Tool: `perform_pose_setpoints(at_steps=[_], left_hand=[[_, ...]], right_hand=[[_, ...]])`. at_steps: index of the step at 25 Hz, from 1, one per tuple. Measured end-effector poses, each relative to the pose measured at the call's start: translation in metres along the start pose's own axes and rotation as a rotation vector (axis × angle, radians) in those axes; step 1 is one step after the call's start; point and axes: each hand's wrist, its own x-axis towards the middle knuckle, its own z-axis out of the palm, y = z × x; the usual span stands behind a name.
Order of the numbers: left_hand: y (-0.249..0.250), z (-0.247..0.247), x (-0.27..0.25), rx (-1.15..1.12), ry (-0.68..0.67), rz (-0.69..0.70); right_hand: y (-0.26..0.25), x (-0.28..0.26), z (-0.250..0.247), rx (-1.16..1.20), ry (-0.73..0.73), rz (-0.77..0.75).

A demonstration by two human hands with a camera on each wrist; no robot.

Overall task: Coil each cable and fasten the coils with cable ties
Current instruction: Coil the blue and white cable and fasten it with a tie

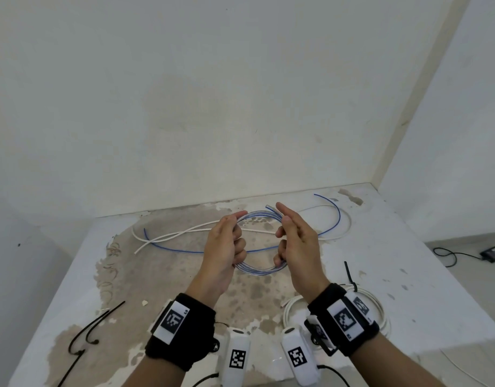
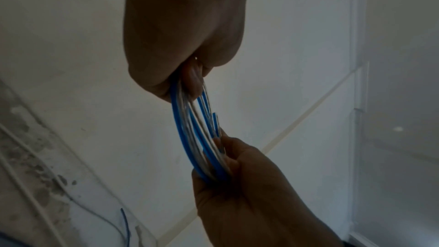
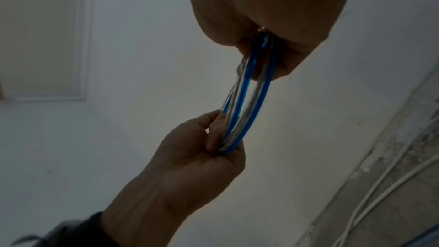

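Both hands raised above the table [image 1: 408, 275], backs toward the head camera, wrists near, fingers pointing far. Left hand [image 1: 226, 247] grips the left side of a blue-and-clear cable coil [image 1: 257, 215]: fingers curled round the strands, thumb stretched along the far arc. Right hand [image 1: 295, 241] holds the right side: lower fingers curled on the bundle, index and thumb extended up and far, thumb tip near a short cut end of the cable sticking out at the far top. Left wrist view confirms the left hand clenched on the strands, right hand [image 2: 249, 185] pinching them lower in that frame; right wrist view shows the same, left hand [image 3: 202, 153] wrapped on the coil [image 3: 244, 104].

Coil is in the air between the two hands, centre of the scene, clear of the table. Several loops bunched into a flattened oval, long axis running left-right between the hands, plane tilted facing roughly toward the camera. Loose end points far-left.

On the table behind the hands: an uncoiled blue cable [image 1: 184, 250] and an uncoiled white cable [image 1: 168, 234], both lying mostly left-right, crossing each other. Near right, partly under the right wrist: a white coil [image 1: 380, 311] flat on the table with a black cable tie [image 1: 350, 275] on it, tail pointing far. Near left: loose black cable ties [image 1: 81, 337].
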Motion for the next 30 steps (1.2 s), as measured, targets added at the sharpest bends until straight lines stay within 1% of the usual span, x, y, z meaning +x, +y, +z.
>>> perform_pose_setpoints(at_steps=[4, 6, 9, 12, 15, 17, 18, 19, 21, 22, 23, 25, 30], left_hand=[[0.000, 0.000, 0.003, -0.039, 0.013, -0.016], [-0.001, -0.001, 0.003, -0.022, 0.007, -0.013], [0.001, -0.005, 0.002, 0.084, -0.017, -0.014], [0.000, -0.010, 0.001, 0.270, -0.038, -0.040], [-0.005, -0.013, 0.000, 0.342, 0.032, -0.055], [-0.009, -0.012, 0.001, 0.288, 0.098, -0.037], [-0.010, -0.012, 0.002, 0.242, 0.130, -0.020], [-0.010, -0.012, 0.002, 0.185, 0.159, -0.003], [-0.009, -0.012, 0.006, 0.024, 0.219, 0.030], [-0.008, -0.012, 0.008, -0.061, 0.252, 0.037], [-0.006, -0.013, 0.009, -0.131, 0.283, 0.040], [-0.008, -0.012, 0.010, -0.203, 0.323, 0.024], [-0.025, -0.018, 0.006, -0.292, 0.318, -0.109]], right_hand=[[-0.001, 0.002, -0.002, 0.049, 0.014, 0.033], [-0.001, 0.002, -0.002, 0.050, 0.002, 0.048], [0.000, 0.003, -0.002, -0.023, -0.055, 0.034], [-0.001, 0.004, -0.004, -0.135, -0.148, 0.003], [-0.002, 0.001, -0.001, -0.230, -0.227, -0.031], [-0.002, 0.000, 0.001, -0.228, -0.252, -0.025], [-0.001, 0.001, 0.002, -0.171, -0.249, 0.013], [0.000, 0.002, 0.003, -0.054, -0.236, 0.096], [0.001, 0.000, 0.006, 0.323, -0.245, 0.318], [0.002, -0.003, 0.008, 0.489, -0.266, 0.394], [0.002, -0.006, 0.010, 0.586, -0.289, 0.428], [0.000, -0.010, 0.016, 0.636, -0.304, 0.431], [-0.007, -0.008, 0.027, 0.489, -0.235, 0.370]])
